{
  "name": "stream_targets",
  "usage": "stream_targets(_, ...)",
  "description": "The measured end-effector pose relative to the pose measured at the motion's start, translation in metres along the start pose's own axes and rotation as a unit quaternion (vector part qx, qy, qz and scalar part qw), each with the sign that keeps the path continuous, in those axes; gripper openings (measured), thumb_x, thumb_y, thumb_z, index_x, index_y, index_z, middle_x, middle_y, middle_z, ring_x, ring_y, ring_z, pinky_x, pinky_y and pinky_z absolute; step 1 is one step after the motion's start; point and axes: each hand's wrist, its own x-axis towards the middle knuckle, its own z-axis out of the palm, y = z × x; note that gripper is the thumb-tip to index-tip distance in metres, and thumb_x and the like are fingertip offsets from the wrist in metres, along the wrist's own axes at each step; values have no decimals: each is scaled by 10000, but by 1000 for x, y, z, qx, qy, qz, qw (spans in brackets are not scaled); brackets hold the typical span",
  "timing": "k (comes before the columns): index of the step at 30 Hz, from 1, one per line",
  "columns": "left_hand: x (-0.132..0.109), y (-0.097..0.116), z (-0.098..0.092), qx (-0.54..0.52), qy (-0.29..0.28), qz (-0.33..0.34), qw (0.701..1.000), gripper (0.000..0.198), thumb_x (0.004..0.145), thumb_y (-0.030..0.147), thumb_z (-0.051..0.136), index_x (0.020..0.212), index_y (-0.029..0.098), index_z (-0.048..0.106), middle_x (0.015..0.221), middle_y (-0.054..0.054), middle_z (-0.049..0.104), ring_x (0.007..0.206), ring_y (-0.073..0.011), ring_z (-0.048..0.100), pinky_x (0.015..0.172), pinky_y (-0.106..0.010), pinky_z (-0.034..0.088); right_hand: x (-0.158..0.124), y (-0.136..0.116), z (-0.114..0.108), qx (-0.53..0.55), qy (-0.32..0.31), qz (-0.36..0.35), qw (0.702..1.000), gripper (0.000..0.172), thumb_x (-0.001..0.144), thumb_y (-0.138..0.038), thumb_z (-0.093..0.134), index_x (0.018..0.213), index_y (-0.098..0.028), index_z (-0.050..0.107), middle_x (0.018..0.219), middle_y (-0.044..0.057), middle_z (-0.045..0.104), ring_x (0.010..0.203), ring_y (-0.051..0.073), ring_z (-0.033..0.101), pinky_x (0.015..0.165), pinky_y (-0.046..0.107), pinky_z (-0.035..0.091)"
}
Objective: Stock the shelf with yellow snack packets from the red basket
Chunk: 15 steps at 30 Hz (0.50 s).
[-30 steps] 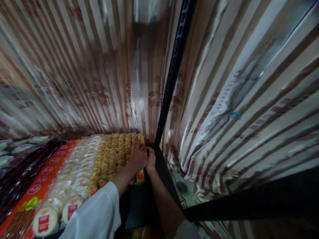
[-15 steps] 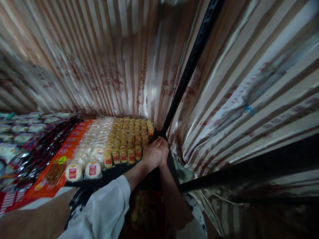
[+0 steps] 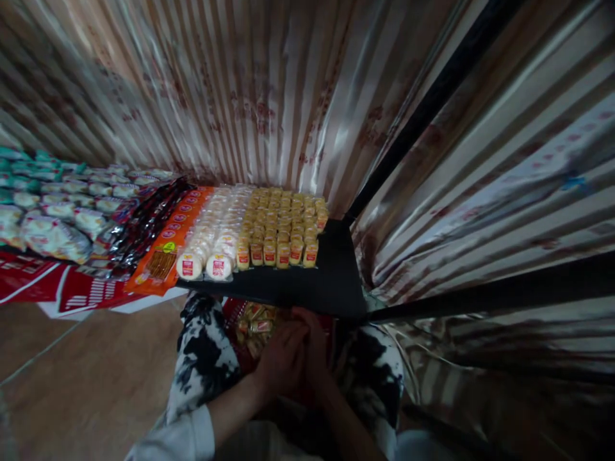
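Observation:
My left hand [image 3: 281, 358] and my right hand [image 3: 314, 342] are close together, low in front of me, over a red bag or box [image 3: 235, 314] between my knees. Small yellow packaged snacks [image 3: 259, 323] show in it, just left of my fingers. Both hands look open, fingers stretched forward, with nothing visible in them, though the light is dim. Beyond them, on a black shelf [image 3: 336, 269], stand neat rows of small yellow packs with red labels [image 3: 283, 250]. Left of those lie rows of round white packaged cakes [image 3: 221, 266].
Farther left are an orange snack bag [image 3: 163, 259], dark shiny packets [image 3: 148, 221] and white-and-green packets [image 3: 57, 211]. A red printed sheet [image 3: 91, 291] hangs at the shelf front. Black metal posts [image 3: 408, 134] and striped plastic sheeting [image 3: 269, 96] enclose the shelf.
Both hands have drawn back from the shelf's right end, beside the yellow packs, down over the red container. The view has shifted, showing more shelf and floor.

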Motion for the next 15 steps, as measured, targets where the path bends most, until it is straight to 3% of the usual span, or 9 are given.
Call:
stream_targets(3,-26,-17,-7,-19,-37,-132,990,334,839,134,369,1111,152,562,1111,-114,621,1056,-211,568,940,-374,479,-20,14,24,-8,-99,66,993,305,742,-171,385,854,-215,665,904,40,689,870,194,608,845,345,468)
stream_targets(7,-26,-52,-16,95,-197,-296,930,354,818,72,352,1078,130,587,1114,-115,617,1060,-204,567,914,-307,462,-27,33,56,-57,-226,73,970,292,747,-139,415,920,-198,642,974,71,678,916,203,607,874,346,449)
stream_targets(11,-15,-90,-19,239,-366,-312,843,357,832,110,383,1124,116,588,1151,-190,595,1053,-272,575,835,-373,477,-32,57,81,-117,-302,78,943,307,733,-98,437,974,-176,609,1009,88,667,936,204,603,854,336,445)
stream_targets(15,-13,-115,-15,243,-429,-319,809,259,805,182,483,970,125,674,944,-201,674,939,-297,629,767,-404,493,-38,83,94,-132,-300,100,939,240,673,-55,436,793,-173,608,830,50,671,800,179,601,744,285,456)
